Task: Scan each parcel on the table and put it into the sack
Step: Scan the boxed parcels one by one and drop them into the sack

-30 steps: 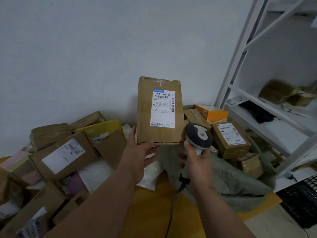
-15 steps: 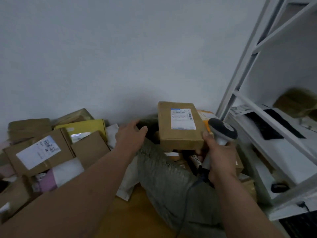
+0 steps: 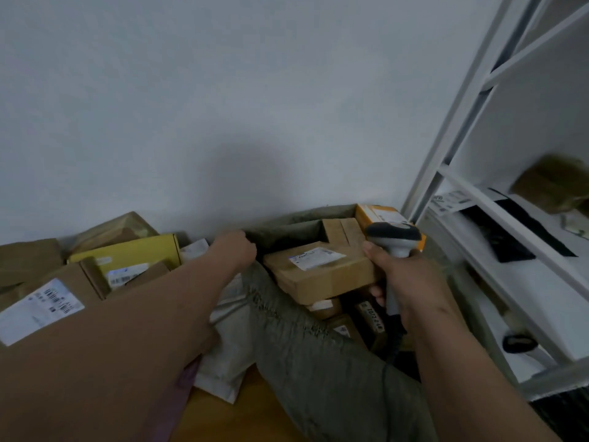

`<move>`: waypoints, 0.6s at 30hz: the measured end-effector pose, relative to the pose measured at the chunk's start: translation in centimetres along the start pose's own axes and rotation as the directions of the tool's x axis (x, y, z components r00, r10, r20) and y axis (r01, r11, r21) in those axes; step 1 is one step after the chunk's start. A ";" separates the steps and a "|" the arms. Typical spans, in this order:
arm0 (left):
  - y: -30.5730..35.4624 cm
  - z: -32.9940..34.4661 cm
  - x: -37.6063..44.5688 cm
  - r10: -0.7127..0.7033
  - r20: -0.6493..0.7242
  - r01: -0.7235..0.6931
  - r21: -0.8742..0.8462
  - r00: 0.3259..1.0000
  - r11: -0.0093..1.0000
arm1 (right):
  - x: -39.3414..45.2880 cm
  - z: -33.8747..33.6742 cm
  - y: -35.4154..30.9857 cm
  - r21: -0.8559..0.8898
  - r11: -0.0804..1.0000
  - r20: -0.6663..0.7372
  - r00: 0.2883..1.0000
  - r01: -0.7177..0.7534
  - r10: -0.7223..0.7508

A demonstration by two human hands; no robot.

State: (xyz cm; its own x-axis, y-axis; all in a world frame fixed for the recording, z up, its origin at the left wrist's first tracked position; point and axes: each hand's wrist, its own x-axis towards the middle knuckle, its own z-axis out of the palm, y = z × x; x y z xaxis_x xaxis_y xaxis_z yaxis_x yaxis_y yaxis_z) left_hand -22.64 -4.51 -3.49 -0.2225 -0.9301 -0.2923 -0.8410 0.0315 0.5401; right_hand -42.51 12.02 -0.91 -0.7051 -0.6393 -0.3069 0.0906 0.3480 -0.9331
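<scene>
Presently we log: one brown parcel (image 3: 322, 272), white label up, lying in the mouth of the grey-green sack (image 3: 306, 355) atop other boxes there, its right end touching our right hand (image 3: 411, 288). That hand is wrapped round the grip of the scanner (image 3: 393, 242), head upright, cable trailing down. Our left hand (image 3: 234, 250) has its fingers curled over the sack's rim, holding the mouth wide. Left of the sack, on the wooden table (image 3: 223, 416): a heap of cardboard parcels, among them a yellow box (image 3: 127, 253). At right, white shelving (image 3: 478, 193).
</scene>
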 end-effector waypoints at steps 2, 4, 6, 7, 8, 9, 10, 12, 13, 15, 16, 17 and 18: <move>0.2 -0.5 0.0 0.073 -0.192 -0.098 -0.124 0.979 0.987 | 0.8 1.2 -0.7 -0.005 1.000 -0.001 1.000 0.026 -0.026; 0.5 -0.9 -0.3 0.140 -0.282 -0.202 -0.205 0.949 0.958 | 1.5 2.9 -1.3 0.006 0.998 -0.014 0.998 0.062 -0.062; 0.6 -0.9 -0.5 0.186 -0.341 -0.284 -0.263 0.921 0.922 | 2.1 5.0 -1.5 0.037 0.998 -0.031 0.998 0.056 -0.055; 0.5 -0.9 -0.6 0.186 -0.342 -0.290 -0.284 0.921 0.914 | 2.4 6.0 -1.3 0.062 0.998 -0.031 0.999 0.017 -0.015; 0.4 -1.0 -0.8 0.181 -0.326 -0.284 -0.301 0.928 0.910 | 2.7 7.0 -1.0 0.070 0.997 -0.016 0.999 -0.029 0.030; 0.1 -1.0 -1.1 0.168 -0.282 -0.255 -0.309 0.945 0.916 | 3.0 7.9 -0.4 0.057 0.996 0.012 0.998 -0.068 0.068; -0.3 -1.0 -1.2 0.162 -0.219 -0.224 -0.297 0.962 0.928 | 3.1 8.6 0.3 0.033 0.994 0.047 0.994 -0.105 0.103; -1.7 -0.6 -1.3 0.150 -0.085 -0.164 -0.197 0.985 0.967 | 2.9 9.5 1.7 0.006 0.987 0.067 0.985 -0.163 0.162; -2.4 -0.4 -1.4 0.146 -0.070 -0.155 -0.142 0.987 0.978 | 2.8 9.7 2.3 0.014 0.985 0.046 0.984 -0.170 0.170; -3.6 -0.3 -1.7 0.162 -0.078 -0.167 -0.061 0.984 0.984 | 2.7 9.7 3.0 0.071 0.985 -0.001 0.988 -0.154 0.154; -4.0 -0.2 -1.8 0.171 -0.087 -0.174 -0.022 0.981 0.985 | 2.5 9.6 3.2 0.103 0.985 -0.012 0.990 -0.140 0.142; -4.2 -0.3 -2.2 0.181 -0.079 -0.180 0.025 0.980 0.983 | 2.3 9.4 3.2 0.129 0.984 -0.021 0.992 -0.121 0.125; -4.5 -0.3 -2.6 0.186 -0.053 -0.181 0.085 0.981 0.980 | 2.1 9.2 3.3 0.151 0.984 -0.033 0.994 -0.095 0.101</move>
State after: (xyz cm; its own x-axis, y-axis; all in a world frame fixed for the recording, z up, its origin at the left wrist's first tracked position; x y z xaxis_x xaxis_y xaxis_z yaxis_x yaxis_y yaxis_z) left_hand -18.19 -2.36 -4.94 -0.3486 -0.9262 -0.1439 -0.8257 0.2308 0.5148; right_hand -37.25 5.47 -6.35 -0.7149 -0.5780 -0.3935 0.2626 0.2997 -0.9172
